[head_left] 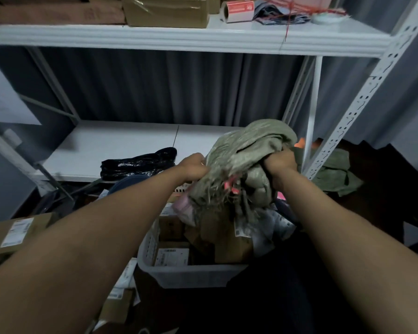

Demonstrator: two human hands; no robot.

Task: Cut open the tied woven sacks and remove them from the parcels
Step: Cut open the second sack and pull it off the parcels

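Both hands bunch a crumpled grey-green woven sack (249, 160) above a white plastic basket (191, 273) of parcels.

The white shipping labels on the brown cardboard parcels (229, 239) in the basket and on the flat box (15, 233) at lower left are too blurred to read, as is the red-and-white sticker roll (237, 11) on the top shelf. Both arms reach forward, bare to the elbow. The left hand (194, 167) curls its fingers round the sack's frayed edge, where pink cord (229, 186) dangles; the right hand (281, 162) fists the cloth tightly. A second green sack (336, 174) lies on the floor by the white metal rack (362, 97).
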